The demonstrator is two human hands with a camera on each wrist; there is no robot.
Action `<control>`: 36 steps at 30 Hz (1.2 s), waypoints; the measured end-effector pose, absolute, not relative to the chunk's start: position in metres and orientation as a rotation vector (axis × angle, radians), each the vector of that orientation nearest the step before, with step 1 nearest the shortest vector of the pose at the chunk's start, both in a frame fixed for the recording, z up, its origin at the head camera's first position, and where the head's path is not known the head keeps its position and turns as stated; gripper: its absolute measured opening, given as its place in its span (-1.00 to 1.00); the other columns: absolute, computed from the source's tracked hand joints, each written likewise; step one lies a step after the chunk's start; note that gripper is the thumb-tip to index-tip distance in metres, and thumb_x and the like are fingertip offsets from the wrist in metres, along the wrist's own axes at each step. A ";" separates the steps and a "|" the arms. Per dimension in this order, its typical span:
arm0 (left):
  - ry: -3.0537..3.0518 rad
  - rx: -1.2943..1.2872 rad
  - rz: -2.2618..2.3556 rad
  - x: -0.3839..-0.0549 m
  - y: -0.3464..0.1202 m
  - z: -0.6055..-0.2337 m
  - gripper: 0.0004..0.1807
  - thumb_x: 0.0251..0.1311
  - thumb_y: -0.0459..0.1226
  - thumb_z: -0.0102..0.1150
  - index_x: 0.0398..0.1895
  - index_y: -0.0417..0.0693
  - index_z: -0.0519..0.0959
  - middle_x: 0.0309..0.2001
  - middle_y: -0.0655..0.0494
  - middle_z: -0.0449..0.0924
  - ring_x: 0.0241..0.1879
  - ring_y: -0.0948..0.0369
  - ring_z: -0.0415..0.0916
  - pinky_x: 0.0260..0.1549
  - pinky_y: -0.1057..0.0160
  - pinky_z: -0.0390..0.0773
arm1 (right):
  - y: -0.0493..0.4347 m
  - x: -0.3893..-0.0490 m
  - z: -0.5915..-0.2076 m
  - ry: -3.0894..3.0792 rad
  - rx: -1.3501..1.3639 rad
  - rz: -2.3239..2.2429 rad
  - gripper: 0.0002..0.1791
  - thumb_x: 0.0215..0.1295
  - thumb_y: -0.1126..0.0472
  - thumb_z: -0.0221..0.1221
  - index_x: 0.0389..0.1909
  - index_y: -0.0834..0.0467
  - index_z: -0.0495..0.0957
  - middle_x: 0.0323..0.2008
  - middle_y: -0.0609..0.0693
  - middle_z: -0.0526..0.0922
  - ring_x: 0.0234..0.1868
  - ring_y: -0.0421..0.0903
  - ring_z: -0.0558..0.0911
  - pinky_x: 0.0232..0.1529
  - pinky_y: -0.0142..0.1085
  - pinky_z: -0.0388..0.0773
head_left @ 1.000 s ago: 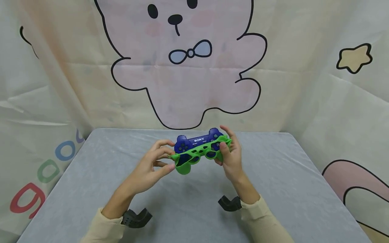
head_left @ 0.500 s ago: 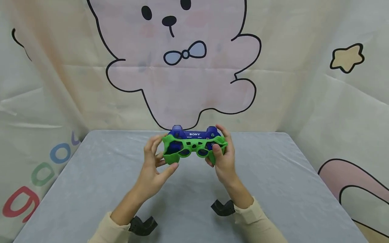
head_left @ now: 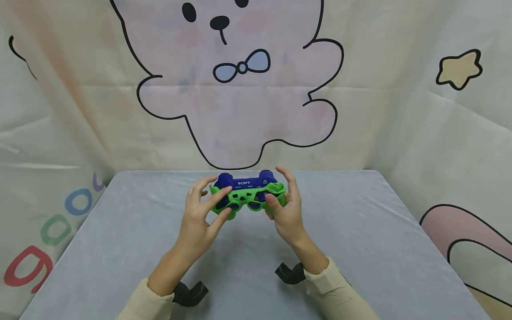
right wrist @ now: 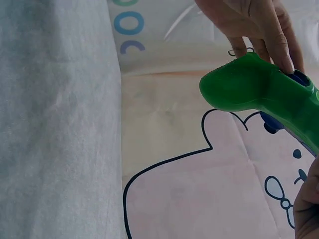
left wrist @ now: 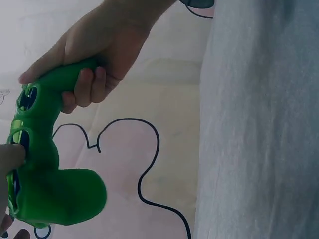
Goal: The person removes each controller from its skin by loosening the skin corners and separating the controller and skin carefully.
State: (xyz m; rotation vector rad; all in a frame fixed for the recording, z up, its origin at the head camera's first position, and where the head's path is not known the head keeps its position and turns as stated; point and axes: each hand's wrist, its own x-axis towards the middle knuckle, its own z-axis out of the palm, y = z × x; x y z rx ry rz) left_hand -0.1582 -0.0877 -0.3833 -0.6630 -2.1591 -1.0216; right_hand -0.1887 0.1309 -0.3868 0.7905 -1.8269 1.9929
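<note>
A blue game controller (head_left: 249,182) marked SONY is held up above the table, partly inside a green stretchy cover (head_left: 245,194). Its blue upper edge shows above the cover in the head view. My right hand (head_left: 289,218) grips the right handle, thumb on the front and fingers curled behind. On the left end, my left hand (head_left: 197,223) pinches the cover and controller, index finger and thumb over the front, other fingers at the far side. In the left wrist view the cover (left wrist: 75,196) wraps the left handle; the right wrist view shows left fingertips pressing the cover (right wrist: 234,87).
A grey cloth-covered table (head_left: 240,266) lies under both hands. Behind it hangs a curtain (head_left: 368,111) printed with a bear. Each wrist wears a black camera mount, such as the left mount (head_left: 190,294).
The controller has turned level and shifted left. My left hand, at first loose beside the left end, now lays its index finger across the front. The right hand keeps its grip.
</note>
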 end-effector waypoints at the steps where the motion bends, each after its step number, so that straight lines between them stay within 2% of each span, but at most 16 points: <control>1: -2.148 -0.663 -1.002 -0.159 -0.088 -0.383 -0.49 0.11 -0.40 0.45 0.17 0.00 0.64 0.38 -0.18 0.34 0.39 -0.15 0.21 0.15 -0.11 0.40 | 0.130 -0.189 -0.387 -1.823 0.789 1.983 -0.18 0.43 -0.17 0.15 0.52 0.11 0.06 -0.60 -0.14 0.47 -0.77 -0.23 0.29 -0.77 -0.39 0.25; 4: -2.161 -0.651 -1.024 -0.158 -0.088 -0.381 -0.65 0.06 -0.40 0.49 -0.06 -0.06 0.68 0.28 -0.17 0.41 0.34 -0.13 0.24 0.15 -0.10 0.41 | 0.129 -0.189 -0.388 -1.811 0.783 1.963 -0.17 0.41 -0.15 0.18 0.50 0.15 0.09 -0.67 -0.07 0.39 -0.77 -0.24 0.27 -0.76 -0.39 0.24; 7: -2.226 -0.637 -1.130 -0.158 -0.090 -0.378 -0.71 0.04 -0.42 0.51 -0.20 -0.09 0.62 0.28 -0.11 0.37 0.30 -0.08 0.24 0.14 -0.10 0.40 | 0.127 -0.189 -0.390 -1.813 0.791 1.948 -0.17 0.40 -0.15 0.20 0.50 0.14 0.10 -0.69 -0.08 0.36 -0.77 -0.27 0.25 -0.77 -0.41 0.22; 14: -2.299 -0.623 -1.280 -0.158 -0.092 -0.371 -0.71 0.06 -0.45 0.48 -0.30 -0.11 0.51 0.32 -0.09 0.32 0.31 -0.09 0.20 0.18 -0.09 0.38 | 0.124 -0.190 -0.392 -1.794 0.782 1.944 -0.27 0.43 -0.08 0.20 0.46 0.12 0.17 -0.67 -0.18 0.34 -0.78 -0.32 0.21 -0.77 -0.43 0.19; 18: -2.269 -0.658 -1.239 -0.154 -0.090 -0.370 -0.72 0.05 -0.41 0.50 -0.30 -0.08 0.52 0.30 -0.10 0.34 0.30 -0.10 0.18 0.18 -0.13 0.36 | 0.123 -0.191 -0.393 -1.778 0.712 1.944 -0.33 0.46 -0.06 0.19 0.44 0.10 0.21 -0.56 -0.20 0.50 -0.70 -0.36 0.35 -0.72 -0.50 0.30; 21: -2.257 -0.688 -1.165 -0.148 -0.088 -0.372 -0.74 0.07 -0.34 0.49 -0.25 -0.05 0.56 0.28 -0.08 0.35 0.33 -0.12 0.16 0.18 -0.19 0.36 | 0.124 -0.190 -0.395 -1.771 0.660 1.954 -0.37 0.49 -0.02 0.17 0.44 0.13 0.22 -0.50 -0.20 0.58 -0.69 -0.33 0.39 -0.72 -0.49 0.33; 24: -2.236 -0.676 -1.118 -0.143 -0.085 -0.376 -0.76 0.12 -0.30 0.45 -0.20 -0.04 0.57 0.28 -0.08 0.35 0.36 -0.13 0.14 0.15 -0.24 0.40 | 0.125 -0.188 -0.398 -1.786 0.665 2.002 -0.35 0.50 -0.02 0.15 0.45 0.13 0.19 -0.49 -0.20 0.60 -0.74 -0.28 0.33 -0.74 -0.46 0.29; 26: -2.199 -0.650 -1.114 -0.142 -0.084 -0.377 -0.73 0.14 -0.32 0.42 -0.13 -0.04 0.57 0.30 -0.10 0.33 0.36 -0.11 0.14 0.14 -0.16 0.41 | 0.124 -0.187 -0.398 -1.813 0.699 2.025 -0.32 0.49 -0.07 0.14 0.46 0.10 0.16 -0.46 -0.21 0.62 -0.75 -0.25 0.31 -0.75 -0.44 0.28; 28: -2.145 -0.631 -1.166 -0.142 -0.085 -0.377 -0.63 0.14 -0.37 0.40 0.01 -0.07 0.54 0.34 -0.12 0.31 0.37 -0.08 0.15 0.15 -0.10 0.39 | 0.124 -0.186 -0.396 -1.827 0.746 2.041 -0.28 0.47 -0.13 0.12 0.48 0.09 0.14 -0.43 -0.20 0.63 -0.75 -0.22 0.30 -0.74 -0.42 0.27; 31: -2.074 -0.572 -1.343 -0.146 -0.090 -0.373 -0.43 0.19 -0.43 0.33 0.28 -0.15 0.39 0.42 -0.14 0.22 0.44 -0.04 0.13 0.23 0.03 0.33 | 0.123 -0.186 -0.392 -1.833 0.773 2.065 -0.25 0.46 -0.19 0.08 0.50 0.09 0.11 -0.34 -0.18 0.64 -0.72 -0.23 0.33 -0.73 -0.44 0.29; 33: -2.068 -0.514 -1.570 -0.151 -0.095 -0.370 -0.32 0.28 -0.42 0.26 0.43 -0.11 0.23 0.46 -0.09 0.20 0.45 0.04 0.16 0.29 0.14 0.35 | 0.124 -0.186 -0.390 -1.810 0.749 2.122 -0.25 0.47 -0.22 0.03 0.50 0.07 0.11 -0.26 -0.17 0.62 -0.69 -0.26 0.35 -0.70 -0.46 0.31; 35: -2.105 -0.464 -1.836 -0.155 -0.100 -0.368 -0.35 0.41 -0.36 0.13 0.50 -0.01 0.14 0.46 -0.06 0.23 0.42 0.09 0.26 0.26 0.28 0.40 | 0.124 -0.186 -0.389 -1.771 0.707 2.206 -0.28 0.48 -0.24 -0.01 0.49 0.04 0.11 -0.16 -0.14 0.60 -0.66 -0.30 0.38 -0.67 -0.50 0.33; 36: -2.130 -0.462 -1.977 -0.157 -0.101 -0.367 -0.38 0.48 -0.31 0.06 0.52 0.02 0.12 0.44 -0.09 0.28 0.39 0.08 0.33 0.23 0.27 0.47 | 0.124 -0.185 -0.388 -1.752 0.690 2.247 -0.29 0.48 -0.24 -0.03 0.49 0.02 0.12 -0.13 -0.13 0.58 -0.65 -0.30 0.39 -0.66 -0.51 0.33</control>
